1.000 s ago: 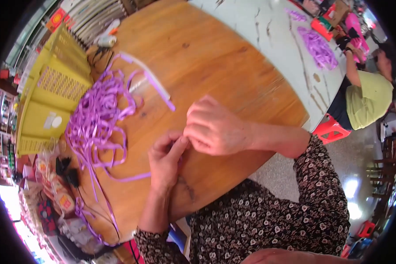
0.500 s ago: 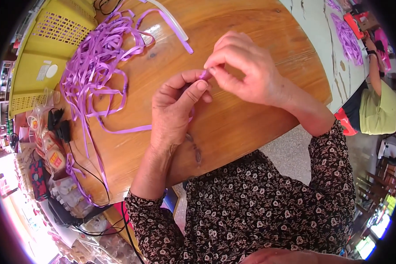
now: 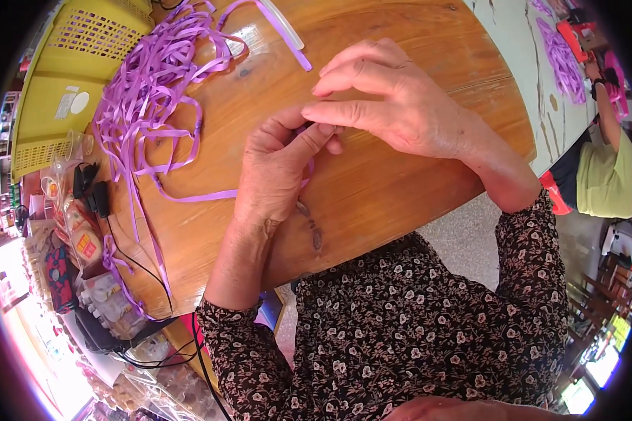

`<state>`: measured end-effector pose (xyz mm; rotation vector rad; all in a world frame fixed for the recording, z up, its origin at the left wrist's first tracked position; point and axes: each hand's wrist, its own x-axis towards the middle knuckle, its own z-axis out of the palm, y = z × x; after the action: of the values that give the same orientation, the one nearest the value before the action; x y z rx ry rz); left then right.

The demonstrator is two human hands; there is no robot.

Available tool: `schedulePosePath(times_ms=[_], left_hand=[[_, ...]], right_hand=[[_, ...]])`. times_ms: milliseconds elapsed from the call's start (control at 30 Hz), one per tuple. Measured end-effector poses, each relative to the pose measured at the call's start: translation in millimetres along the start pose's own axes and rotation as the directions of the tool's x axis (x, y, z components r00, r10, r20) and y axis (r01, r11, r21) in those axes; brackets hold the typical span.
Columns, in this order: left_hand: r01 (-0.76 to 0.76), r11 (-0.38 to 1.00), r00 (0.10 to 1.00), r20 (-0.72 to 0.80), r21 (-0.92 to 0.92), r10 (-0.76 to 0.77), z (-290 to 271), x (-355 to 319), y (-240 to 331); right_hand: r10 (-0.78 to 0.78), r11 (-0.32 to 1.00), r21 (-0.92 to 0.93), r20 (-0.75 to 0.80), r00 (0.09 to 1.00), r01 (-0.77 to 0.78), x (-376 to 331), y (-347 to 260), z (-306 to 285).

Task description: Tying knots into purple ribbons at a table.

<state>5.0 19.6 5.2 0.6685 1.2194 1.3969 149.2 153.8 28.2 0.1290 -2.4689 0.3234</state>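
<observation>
The left hand (image 3: 268,168) is closed in a pinch, thumb against index finger, on a small section of purple ribbon (image 3: 202,196). The right hand (image 3: 418,116) holds its fingers extended and spread, with its index fingertip at the pinch point; whether it also grips the ribbon cannot be determined (the contact area is largely hidden). From the left hand, the ribbon runs along the wooden table (image 3: 379,200) to the left, toward a loose, tangled ribbon heap (image 3: 144,88). A further length of ribbon shows just below the fingers of the left hand.

The heap lies beside a yellow perforated basket (image 3: 53,133). A white strip (image 3: 286,27) lies along a ribbon length near the far edge. A black plug (image 3: 100,200) and its cable are positioned at the left. A second purple bundle (image 3: 560,63) rests on the adjoining white table (image 3: 538,133).
</observation>
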Motion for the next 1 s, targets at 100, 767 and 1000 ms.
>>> schedulePosePath(times_ms=[100,767,1000], left_hand=[[0.066,0.993,0.996,0.074,-0.093,-0.059,-4.8,0.2,3.9],[-0.289,0.938,0.955,-0.017,0.190,0.298,-0.7,-10.7,17.6],[-0.576,0.299,0.594,0.139,0.761,0.792,-30.6,-10.3,45.0]], right_hand=[[-0.043,0.999,-0.011,0.029,0.999,0.043,0.0,-1.1,-2.5],[0.003,0.999,-0.046,-0.037,0.999,-0.004,15.1,-14.2,-12.9],[0.267,0.963,-0.014,-0.090,0.959,-0.270,10.4,12.2,-15.7]])
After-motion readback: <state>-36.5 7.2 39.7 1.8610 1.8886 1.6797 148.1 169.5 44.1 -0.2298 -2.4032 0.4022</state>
